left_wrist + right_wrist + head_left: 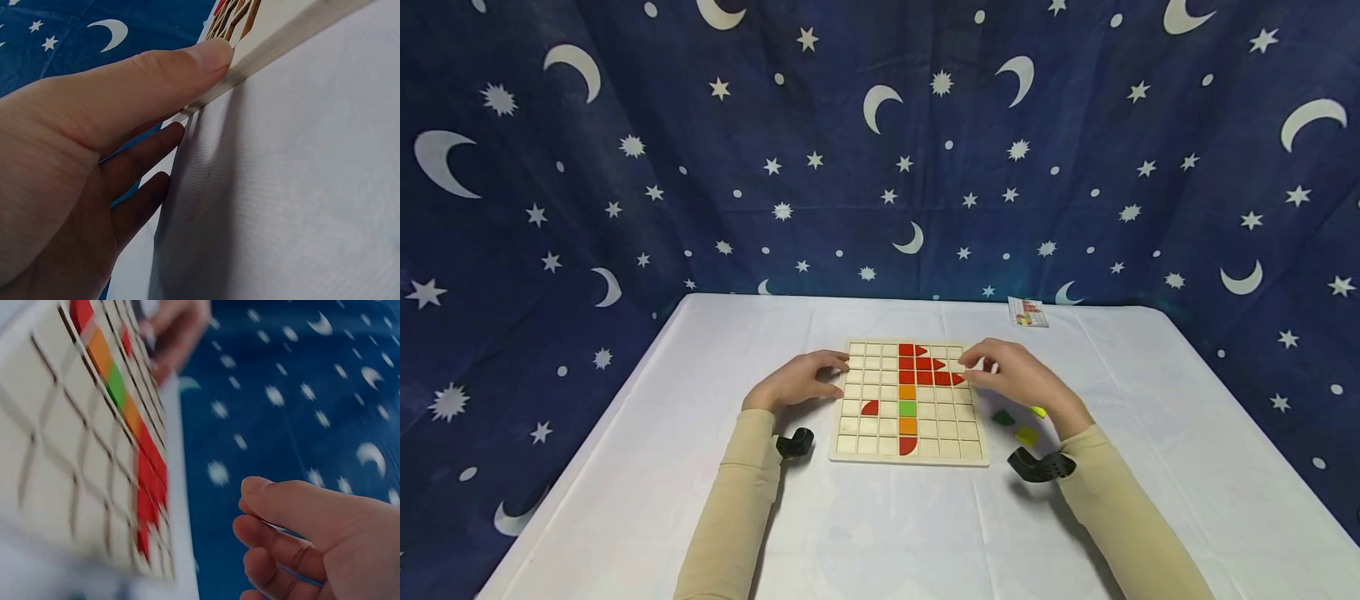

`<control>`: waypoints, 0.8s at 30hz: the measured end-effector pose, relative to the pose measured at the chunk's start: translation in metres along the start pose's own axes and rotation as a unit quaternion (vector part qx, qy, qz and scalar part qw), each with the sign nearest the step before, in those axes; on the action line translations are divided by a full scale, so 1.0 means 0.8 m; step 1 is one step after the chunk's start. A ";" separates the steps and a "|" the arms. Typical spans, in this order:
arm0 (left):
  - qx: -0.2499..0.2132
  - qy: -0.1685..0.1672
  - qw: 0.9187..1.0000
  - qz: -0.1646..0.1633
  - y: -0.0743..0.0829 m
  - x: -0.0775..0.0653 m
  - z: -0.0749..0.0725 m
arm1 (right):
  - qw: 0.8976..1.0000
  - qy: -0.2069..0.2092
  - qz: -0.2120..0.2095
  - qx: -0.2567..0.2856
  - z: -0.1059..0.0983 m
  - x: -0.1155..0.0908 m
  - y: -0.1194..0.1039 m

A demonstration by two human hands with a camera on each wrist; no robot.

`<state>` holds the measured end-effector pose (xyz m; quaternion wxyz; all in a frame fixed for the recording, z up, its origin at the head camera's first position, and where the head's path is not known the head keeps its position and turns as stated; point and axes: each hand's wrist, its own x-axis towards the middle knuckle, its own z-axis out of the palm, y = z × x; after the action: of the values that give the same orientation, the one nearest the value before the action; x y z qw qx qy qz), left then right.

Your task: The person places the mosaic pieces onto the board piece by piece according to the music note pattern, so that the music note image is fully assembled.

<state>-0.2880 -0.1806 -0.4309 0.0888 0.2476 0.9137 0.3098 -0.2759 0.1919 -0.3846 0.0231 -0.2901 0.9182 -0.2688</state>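
Note:
A wooden grid board point(868, 447) lies on the table, with red tiles point(925, 378) stepped across its upper middle, several ending in triangles. Below them run an orange tile point(907, 392), a green tile point(907, 408), a second orange tile and a red quarter-round point(907, 446). Another red quarter-round point(870, 407) sits further left. My left hand point(800, 380) is at the board's left edge; in the left wrist view its thumb point(209, 55) rests on the rim, fingers extended beside it. Over the right edge hovers my right hand point(1021, 375), fingers loosely bent, with nothing visible between them.
Right of the board, partly under my right forearm, lie a dark green piece point(1003, 417) and yellow pieces point(1027, 435). A small printed card point(1027, 312) with a coloured grid pattern lies at the table's back edge. Behind hangs a blue star-and-moon cloth point(820, 233).

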 end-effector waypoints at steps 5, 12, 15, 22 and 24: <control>0.000 0.000 1.000 -0.002 0.001 -0.001 -0.001 | 0.996 0.038 0.077 -0.011 -0.038 -0.043 0.042; -0.003 -0.004 1.000 -0.004 0.002 0.000 0.000 | 0.990 0.003 0.142 -0.023 -0.063 -0.086 0.074; -0.005 -0.004 1.000 -0.006 0.003 -0.001 0.000 | 0.985 -0.043 0.164 -0.019 -0.064 -0.095 0.083; -0.009 -0.004 1.000 -0.007 0.004 -0.001 0.000 | 0.968 -0.135 0.210 -0.007 -0.059 -0.101 0.095; -0.007 -0.002 1.000 -0.007 0.004 -0.001 0.000 | 0.965 -0.143 0.220 -0.011 -0.057 -0.100 0.094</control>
<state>-0.2866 -0.1791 -0.4288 0.0950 0.2413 0.9129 0.3153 -0.2574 0.3093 -0.3933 0.2097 -0.1172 0.9494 -0.2024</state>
